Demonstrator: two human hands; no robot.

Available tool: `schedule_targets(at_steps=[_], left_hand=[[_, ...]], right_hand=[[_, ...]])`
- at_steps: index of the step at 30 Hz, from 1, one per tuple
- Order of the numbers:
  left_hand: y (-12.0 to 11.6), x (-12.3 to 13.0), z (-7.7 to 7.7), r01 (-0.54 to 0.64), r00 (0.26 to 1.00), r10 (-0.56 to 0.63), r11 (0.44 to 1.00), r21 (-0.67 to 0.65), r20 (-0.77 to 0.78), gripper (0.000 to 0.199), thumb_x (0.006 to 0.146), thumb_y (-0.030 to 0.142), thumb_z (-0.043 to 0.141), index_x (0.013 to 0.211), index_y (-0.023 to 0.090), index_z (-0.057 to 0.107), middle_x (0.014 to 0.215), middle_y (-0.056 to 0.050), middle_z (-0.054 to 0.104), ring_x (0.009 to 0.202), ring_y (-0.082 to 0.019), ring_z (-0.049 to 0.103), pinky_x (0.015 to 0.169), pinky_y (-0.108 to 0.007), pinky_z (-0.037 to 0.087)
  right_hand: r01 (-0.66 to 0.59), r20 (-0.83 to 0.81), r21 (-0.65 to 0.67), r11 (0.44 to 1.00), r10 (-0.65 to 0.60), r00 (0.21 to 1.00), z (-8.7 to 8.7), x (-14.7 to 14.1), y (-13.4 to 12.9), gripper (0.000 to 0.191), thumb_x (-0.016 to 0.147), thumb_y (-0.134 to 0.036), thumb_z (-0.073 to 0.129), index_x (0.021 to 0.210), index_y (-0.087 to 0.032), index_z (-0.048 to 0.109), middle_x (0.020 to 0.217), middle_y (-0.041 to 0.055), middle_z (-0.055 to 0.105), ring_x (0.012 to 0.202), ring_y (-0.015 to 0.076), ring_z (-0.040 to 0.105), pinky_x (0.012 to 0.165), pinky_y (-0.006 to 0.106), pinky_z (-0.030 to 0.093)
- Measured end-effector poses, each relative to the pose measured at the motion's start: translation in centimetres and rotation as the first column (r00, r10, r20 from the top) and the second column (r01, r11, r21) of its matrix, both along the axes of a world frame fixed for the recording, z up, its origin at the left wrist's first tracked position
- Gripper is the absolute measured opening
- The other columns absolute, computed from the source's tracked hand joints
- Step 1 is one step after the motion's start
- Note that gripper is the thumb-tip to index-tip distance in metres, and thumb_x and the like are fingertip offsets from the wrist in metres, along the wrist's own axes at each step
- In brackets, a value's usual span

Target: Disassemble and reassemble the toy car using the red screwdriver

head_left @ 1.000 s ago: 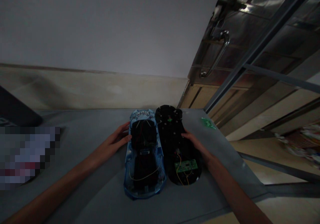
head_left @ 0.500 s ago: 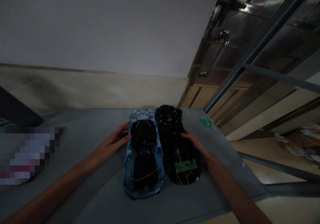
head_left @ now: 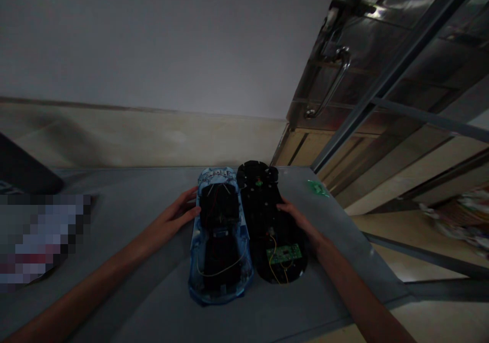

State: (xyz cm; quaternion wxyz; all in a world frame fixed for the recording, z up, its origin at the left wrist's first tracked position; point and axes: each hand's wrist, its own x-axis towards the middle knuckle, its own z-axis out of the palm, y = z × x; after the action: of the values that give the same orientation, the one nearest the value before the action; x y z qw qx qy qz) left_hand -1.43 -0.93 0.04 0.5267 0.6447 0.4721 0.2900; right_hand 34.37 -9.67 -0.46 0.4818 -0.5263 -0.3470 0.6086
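Note:
A blue toy car body shell [head_left: 246, 254], its dark inside facing up with thin wires, lies on the grey table. Against its left edge rests my left hand [head_left: 182, 211], thumb and fingers closed on the rim. Right beside the shell is the black toy car chassis [head_left: 260, 213], carrying a green circuit board [head_left: 284, 253] and yellow wires. My right hand [head_left: 300, 220] grips the chassis by its right edge, thumb on top; its other fingers are mostly hidden. Shell and chassis lie side by side, lengthwise away from me.
A small clear bag with green contents [head_left: 318, 188] lies near the right edge of the table [head_left: 153, 282]. At far left stands a dark object [head_left: 26, 169], above a pixelated patch. The wall [head_left: 153, 42] rises behind; a metal frame post [head_left: 367, 108] stands at right.

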Motion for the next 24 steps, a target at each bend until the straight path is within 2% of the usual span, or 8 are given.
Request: schedule_targets(at_steps=[5, 10, 17, 24], left_hand=[[-0.1, 0.0, 0.3, 0.004, 1.000, -0.004, 1.000, -0.013, -0.006, 0.105, 0.089, 0.086, 0.079, 0.176, 0.031, 0.059, 0.175, -0.016, 0.073, 0.168, -0.050, 0.061, 0.134, -0.061, 0.057], [-0.1, 0.1, 0.5, 0.021, 1.000, -0.021, 1.000, 0.003, 0.003, 0.099, 0.089, 0.086, 0.079, 0.173, 0.036, 0.063, 0.168, -0.011, 0.079, 0.167, -0.051, 0.063, 0.133, -0.061, 0.058], [0.1, -0.1, -0.2, -0.012, 1.000, 0.012, 1.000, 0.001, -0.004, 0.102, 0.085, 0.089, 0.081, 0.172, 0.038, 0.064, 0.174, -0.009, 0.075, 0.169, -0.051, 0.060, 0.135, -0.060, 0.056], [0.2, 0.0, -0.5, -0.005, 1.000, 0.006, 0.999, -0.050, 0.007, 0.113, 0.086, 0.091, 0.079, 0.179, 0.032, 0.054, 0.182, -0.016, 0.067, 0.171, -0.049, 0.057, 0.140, -0.063, 0.051]], right_hand=[[0.018, 0.016, 0.001, 1.000, -0.018, 1.000, -0.2, 0.0, 0.2, 0.067, 0.086, -0.051, 0.087, 0.150, -0.032, 0.079, 0.126, 0.0072, 0.092, 0.106, 0.0328, 0.087, 0.091, 0.044, 0.070], [0.020, 0.016, -0.022, 1.000, -0.020, 1.000, 0.0, 0.0, 0.1, 0.068, 0.085, -0.051, 0.088, 0.149, -0.032, 0.080, 0.120, 0.0064, 0.092, 0.110, 0.0359, 0.087, 0.088, 0.045, 0.071], [0.007, 0.018, -0.007, 1.000, -0.006, 1.000, 0.2, 0.1, 0.0, 0.068, 0.085, -0.052, 0.088, 0.149, -0.032, 0.080, 0.123, 0.0057, 0.092, 0.109, 0.0352, 0.087, 0.085, 0.043, 0.071], [0.016, -0.003, 0.004, 1.000, -0.016, 1.000, -0.4, 0.1, 0.3, 0.066, 0.085, -0.050, 0.088, 0.148, -0.032, 0.079, 0.117, 0.0062, 0.093, 0.103, 0.0333, 0.087, 0.085, 0.043, 0.070]])
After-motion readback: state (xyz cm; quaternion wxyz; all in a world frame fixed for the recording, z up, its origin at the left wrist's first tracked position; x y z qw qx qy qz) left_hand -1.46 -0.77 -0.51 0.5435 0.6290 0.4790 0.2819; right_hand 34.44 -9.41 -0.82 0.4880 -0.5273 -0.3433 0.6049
